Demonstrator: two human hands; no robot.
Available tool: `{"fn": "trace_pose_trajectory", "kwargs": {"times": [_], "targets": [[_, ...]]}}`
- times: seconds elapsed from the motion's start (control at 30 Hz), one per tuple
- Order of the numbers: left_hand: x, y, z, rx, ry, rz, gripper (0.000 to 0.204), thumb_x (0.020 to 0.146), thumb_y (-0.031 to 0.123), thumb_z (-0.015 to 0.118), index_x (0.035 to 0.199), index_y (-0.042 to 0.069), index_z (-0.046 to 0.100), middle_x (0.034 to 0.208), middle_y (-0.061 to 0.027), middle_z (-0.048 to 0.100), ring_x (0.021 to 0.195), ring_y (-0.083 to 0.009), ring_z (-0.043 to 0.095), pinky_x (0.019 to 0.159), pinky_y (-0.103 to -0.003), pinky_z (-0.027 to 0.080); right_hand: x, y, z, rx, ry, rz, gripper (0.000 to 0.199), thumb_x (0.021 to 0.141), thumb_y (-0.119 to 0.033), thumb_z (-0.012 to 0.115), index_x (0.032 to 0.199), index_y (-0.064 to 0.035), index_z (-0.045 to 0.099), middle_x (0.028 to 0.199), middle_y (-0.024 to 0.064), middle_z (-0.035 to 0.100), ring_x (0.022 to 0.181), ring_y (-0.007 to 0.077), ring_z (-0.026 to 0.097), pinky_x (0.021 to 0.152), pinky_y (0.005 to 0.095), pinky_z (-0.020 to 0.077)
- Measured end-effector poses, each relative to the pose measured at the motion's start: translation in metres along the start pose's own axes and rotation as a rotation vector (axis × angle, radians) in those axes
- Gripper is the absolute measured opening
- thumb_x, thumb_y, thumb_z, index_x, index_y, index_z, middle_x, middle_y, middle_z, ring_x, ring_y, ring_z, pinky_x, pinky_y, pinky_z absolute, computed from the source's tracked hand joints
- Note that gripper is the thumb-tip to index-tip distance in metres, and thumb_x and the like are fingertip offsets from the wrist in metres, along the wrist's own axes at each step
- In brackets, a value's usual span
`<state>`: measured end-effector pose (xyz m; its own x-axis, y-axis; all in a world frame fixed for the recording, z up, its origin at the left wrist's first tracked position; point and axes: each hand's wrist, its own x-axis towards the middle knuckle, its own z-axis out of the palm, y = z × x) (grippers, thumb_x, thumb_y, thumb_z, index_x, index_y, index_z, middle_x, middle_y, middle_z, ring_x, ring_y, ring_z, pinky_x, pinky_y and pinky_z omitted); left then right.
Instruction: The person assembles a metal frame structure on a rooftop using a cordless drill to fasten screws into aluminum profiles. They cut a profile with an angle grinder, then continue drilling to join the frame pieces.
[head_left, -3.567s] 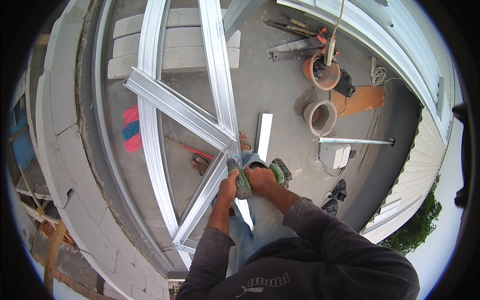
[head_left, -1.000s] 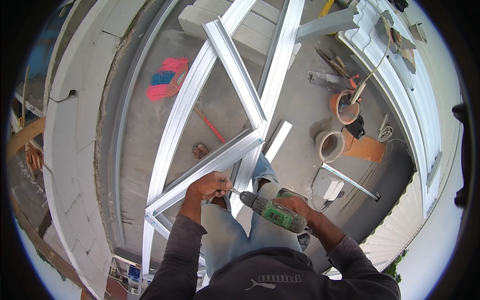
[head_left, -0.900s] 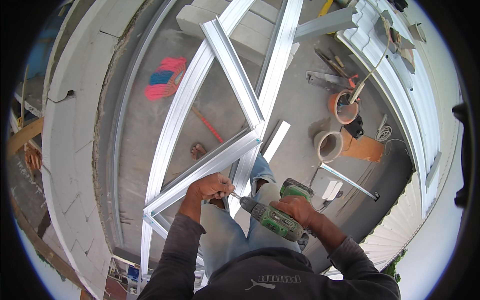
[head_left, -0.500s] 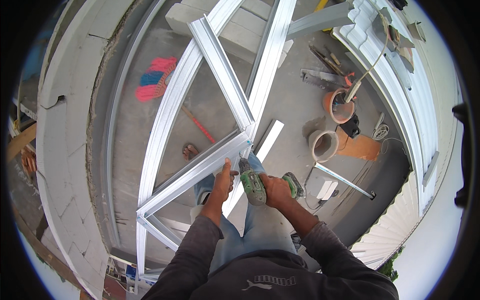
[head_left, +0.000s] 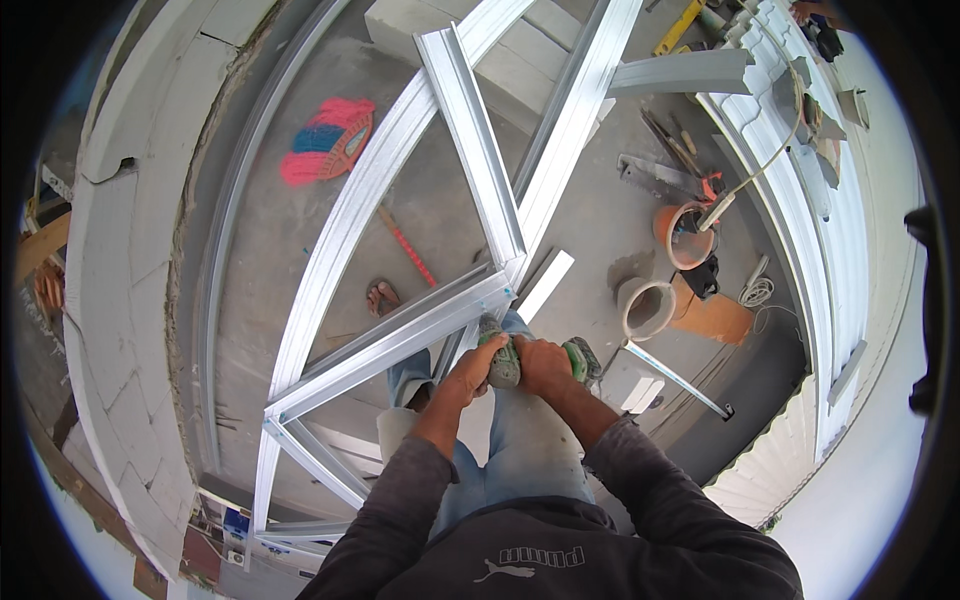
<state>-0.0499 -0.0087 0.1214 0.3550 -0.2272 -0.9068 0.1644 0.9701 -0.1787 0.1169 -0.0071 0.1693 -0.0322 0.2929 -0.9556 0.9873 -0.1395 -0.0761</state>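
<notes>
Drill gripped by both hands; orange bucket holds a tool.

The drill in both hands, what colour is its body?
Green and grey drill, seen best in the head view.

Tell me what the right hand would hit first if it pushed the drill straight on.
Probably the metal frame joint: the right hand aims the green drill up at it, tip seemingly touching already, though depth is unclear.

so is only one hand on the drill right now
No: both the left hand and the right hand grip the green cordless drill, pressed against the joint of the metal frame.
</notes>
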Motion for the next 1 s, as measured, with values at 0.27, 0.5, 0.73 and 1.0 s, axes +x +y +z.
{"fn": "trace_pose_trajectory", "kwargs": {"times": [0.27, 0.5, 0.73, 1.0], "targets": [[0.007, 0.005, -0.002, -0.093, 0.041, -0.028, 0.039, 0.085, 0.061, 0.071, 0.095, 0.023, 0.069, 0.072, 0.0079, 0.058, 0.057, -0.0061, 0.047, 0.047, -0.024, 0.027, 0.004, -0.008, -0.015, -0.032, -0.014, -0.007, 0.043, 0.089, -0.022, 0.071, 0.128, -0.0091, 0.06, 0.111, 0.0167, 0.075, 0.104, 0.0354, 0.075, 0.086, 0.0467, 0.06], [0.013, 0.003, -0.004, -0.119, 0.027, 0.019, 0.036, 0.086, 0.058, 0.07, 0.093, 0.022, 0.069, 0.07, 0.0066, 0.057, 0.051, -0.0077, 0.048, 0.044, -0.025, 0.029, 0.007, -0.012, -0.024, -0.071, -0.081, -0.004, 0.047, 0.082, -0.021, 0.079, 0.124, -0.0094, 0.06, 0.111, 0.0149, 0.075, 0.106, 0.0339, 0.074, 0.089, 0.0467, 0.0592], [0.016, 0.0, 0.001, -0.208, 0.039, 0.039, 0.034, 0.086, 0.057, 0.068, 0.093, 0.024, 0.069, 0.07, 0.0079, 0.06, 0.052, -0.0081, 0.052, 0.045, -0.025, 0.033, 0.014, -0.014, -0.034, -0.106, -0.145, -0.01, 0.046, 0.082, -0.019, 0.079, 0.124, -0.0108, 0.061, 0.115, 0.0147, 0.074, 0.113, 0.0331, 0.072, 0.092, 0.0449, 0.0587], [0.024, 0.008, -0.004, -0.278, 0.018, 0.049, 0.031, 0.088, 0.057, 0.066, 0.091, 0.026, 0.067, 0.071, 0.0101, 0.06, 0.049, -0.0071, 0.05, 0.042, -0.024, 0.029, 0.027, -0.013, -0.044, -0.216, -0.137, -0.084, 0.034, 0.088, -0.02, 0.073, 0.12, -0.0106, 0.065, 0.115, 0.0138, 0.075, 0.107, 0.0322, 0.075, 0.09, 0.0448, 0.0599]]}}
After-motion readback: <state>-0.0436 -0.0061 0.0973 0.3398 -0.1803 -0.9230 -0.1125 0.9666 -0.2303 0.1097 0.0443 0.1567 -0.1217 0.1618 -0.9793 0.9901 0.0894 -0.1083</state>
